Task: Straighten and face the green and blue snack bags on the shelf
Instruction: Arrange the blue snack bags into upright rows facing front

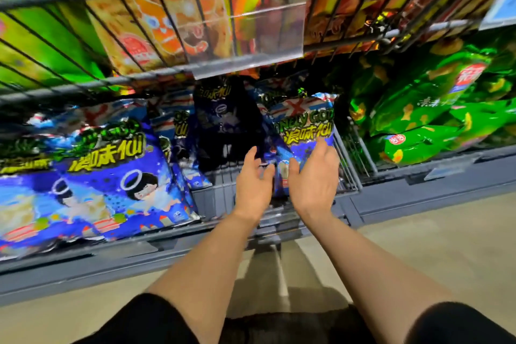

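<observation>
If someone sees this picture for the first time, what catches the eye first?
Probably the two bare hands, left hand and right hand, reaching with open fingers to an upright blue snack bag at centre. Next, the large blue bags at lower left and the green bags at right.

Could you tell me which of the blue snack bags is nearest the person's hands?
The upright blue bag beside the wire divider, directly behind the right hand; the other blue bags lie further left.

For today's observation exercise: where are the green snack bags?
In the head view, the green snack bags lie at the right, beyond a wire divider from the blue bags.
</observation>
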Demonstrator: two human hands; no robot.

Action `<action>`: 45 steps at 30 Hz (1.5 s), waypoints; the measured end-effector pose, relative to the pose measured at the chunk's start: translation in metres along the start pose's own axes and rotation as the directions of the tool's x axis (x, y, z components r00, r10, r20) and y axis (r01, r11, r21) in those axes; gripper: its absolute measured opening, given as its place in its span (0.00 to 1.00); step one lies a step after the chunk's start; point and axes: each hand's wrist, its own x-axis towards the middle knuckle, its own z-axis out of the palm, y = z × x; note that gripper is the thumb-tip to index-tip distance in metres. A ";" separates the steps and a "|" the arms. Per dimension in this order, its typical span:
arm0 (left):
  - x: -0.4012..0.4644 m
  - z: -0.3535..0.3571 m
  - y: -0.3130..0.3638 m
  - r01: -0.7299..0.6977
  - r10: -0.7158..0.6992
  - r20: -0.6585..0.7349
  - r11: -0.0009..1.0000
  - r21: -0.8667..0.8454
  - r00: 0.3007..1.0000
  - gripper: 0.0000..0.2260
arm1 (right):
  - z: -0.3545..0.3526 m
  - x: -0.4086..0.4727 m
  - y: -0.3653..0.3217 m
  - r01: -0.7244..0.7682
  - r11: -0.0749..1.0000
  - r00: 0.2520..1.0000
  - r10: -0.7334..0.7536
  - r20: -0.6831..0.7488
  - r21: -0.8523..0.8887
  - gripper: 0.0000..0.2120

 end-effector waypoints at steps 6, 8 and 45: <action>-0.051 -0.092 -0.019 -0.239 0.382 -0.521 0.916 0.322 0.763 0.16 | 0.028 -0.059 -0.064 0.192 0.945 0.932 -0.259 0.251 0.264 0.27; -0.065 -0.124 -0.032 -0.149 0.413 -0.657 0.895 0.420 0.631 0.19 | 0.040 -0.081 -0.082 0.203 0.920 0.884 -0.319 0.341 0.334 0.32; -0.019 -0.169 -0.048 0.017 0.155 -0.394 0.917 0.399 0.906 0.28 | 0.040 -0.021 -0.054 -0.250 0.910 0.966 0.214 0.143 0.331 0.38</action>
